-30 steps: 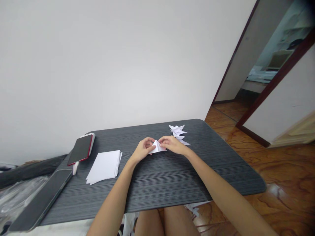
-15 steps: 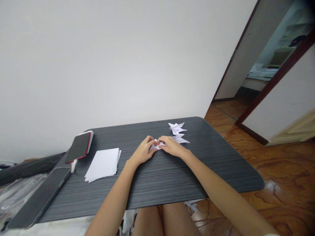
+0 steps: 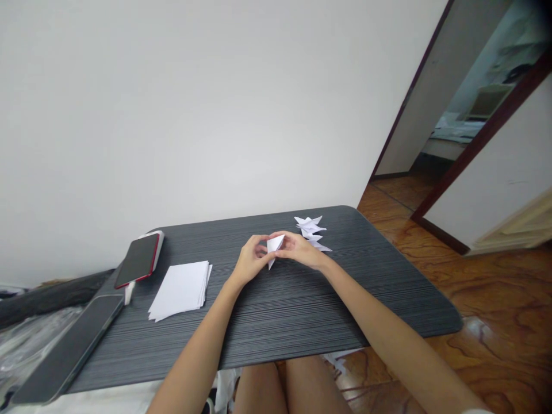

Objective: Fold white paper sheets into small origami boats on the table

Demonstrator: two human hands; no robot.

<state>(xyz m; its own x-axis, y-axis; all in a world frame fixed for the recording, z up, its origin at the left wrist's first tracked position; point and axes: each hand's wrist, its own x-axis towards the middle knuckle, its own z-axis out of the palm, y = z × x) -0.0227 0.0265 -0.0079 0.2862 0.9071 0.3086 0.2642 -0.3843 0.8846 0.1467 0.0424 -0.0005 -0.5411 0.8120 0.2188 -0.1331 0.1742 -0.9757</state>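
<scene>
A small piece of folded white paper (image 3: 275, 244) is held between both hands over the middle of the dark table (image 3: 284, 322); it shows a pointed, kite-like shape with a tip hanging down. My left hand (image 3: 252, 256) grips its left side, thumb in front and fingers curled behind. From the right, my right hand (image 3: 298, 250) pinches the paper between thumb and fingers. Just beyond the right hand lie several folded white paper figures (image 3: 311, 225) with pointed ends, one overlapping another.
To the left lies a stack of white paper sheets (image 3: 180, 288). Behind it a dark tablet with a red edge (image 3: 137, 259) rests on a white object, a white plug at its lower end. A long dark flat panel (image 3: 71, 348) is at the table's left edge. A white wall (image 3: 215, 115) stands behind.
The folded paper was low and mostly covered by the fingers; now it is raised and turned, its pointed face showing. Both hands have shifted slightly and their fingers have opened around it.
</scene>
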